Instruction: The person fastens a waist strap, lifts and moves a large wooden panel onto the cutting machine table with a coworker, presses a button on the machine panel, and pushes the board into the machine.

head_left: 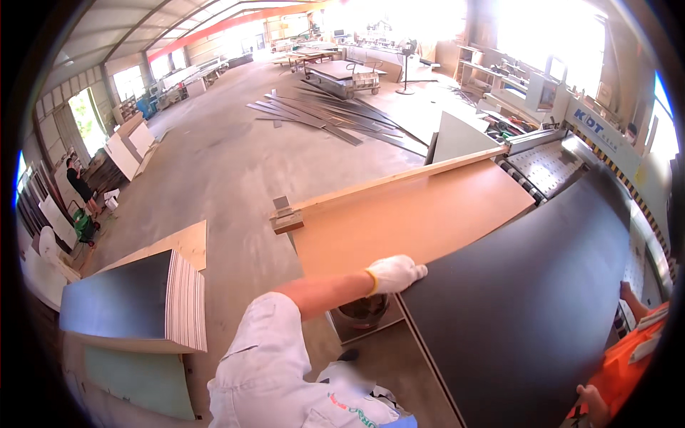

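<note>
The gloved left hand (394, 274) has its fingers closed on the left corner of one black panel (524, 307), near right; the right hand's fingers I cannot tell. Two co-worker hands (592, 401) touch the panel's right side.

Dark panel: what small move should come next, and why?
Probably ease the dark panel toward the wooden rail: the gloved left hand is at its left corner, a co-worker's hand is at the opposite side, and brown board shows between panel and rail.
</note>
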The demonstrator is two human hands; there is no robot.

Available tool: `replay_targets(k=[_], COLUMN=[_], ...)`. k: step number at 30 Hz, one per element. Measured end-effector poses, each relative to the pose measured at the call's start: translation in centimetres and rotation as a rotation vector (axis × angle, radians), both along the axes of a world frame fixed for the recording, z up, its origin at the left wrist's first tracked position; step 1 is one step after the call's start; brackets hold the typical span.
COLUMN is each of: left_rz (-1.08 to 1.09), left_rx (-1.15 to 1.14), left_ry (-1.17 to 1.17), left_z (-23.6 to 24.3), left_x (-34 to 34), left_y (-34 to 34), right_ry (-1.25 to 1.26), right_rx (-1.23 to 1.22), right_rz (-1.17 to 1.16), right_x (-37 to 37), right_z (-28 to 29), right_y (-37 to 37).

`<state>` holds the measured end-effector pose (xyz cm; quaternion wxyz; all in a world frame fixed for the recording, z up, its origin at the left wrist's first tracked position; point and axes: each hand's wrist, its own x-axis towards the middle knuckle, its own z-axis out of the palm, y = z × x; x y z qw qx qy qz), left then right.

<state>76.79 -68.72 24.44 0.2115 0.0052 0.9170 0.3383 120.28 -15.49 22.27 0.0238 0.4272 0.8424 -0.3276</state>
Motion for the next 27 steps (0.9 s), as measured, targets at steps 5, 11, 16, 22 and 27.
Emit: replay_targets(k=[5, 11, 16, 22, 27], left_rz=[-0.013, -0.042, -0.087, -0.073, -0.061], left_rx=[0.03, -0.245, -0.301, -0.279, -0.243], left_ry=[-0.011, 0.013, 0.196, 0.185, 0.162], left_z=[-4.9, -13.3, -16.4, -18.1, -17.9], left_x=[-10.7, -20.1, -23.1, -22.2, -19.3], left_y=[-6.7, -13.4, -18.4, -22.3, -25.2], right_ry=[0.23, 0.531, 0.531, 0.42, 0.303], right_rx=[-0.205, -0.543, -0.536, -0.443, -0.325], right_rz=[-0.332, -0.293, -0.403, -0.361, -0.17], right_x=[-8.4, -13.0, -17.1, -17.3, -16.8], right_z=[0.0, -15.1, -23.7, -24.8, -23.3], right_y=[-14.0, -17.5, -21.4, -23.8, -25.0])
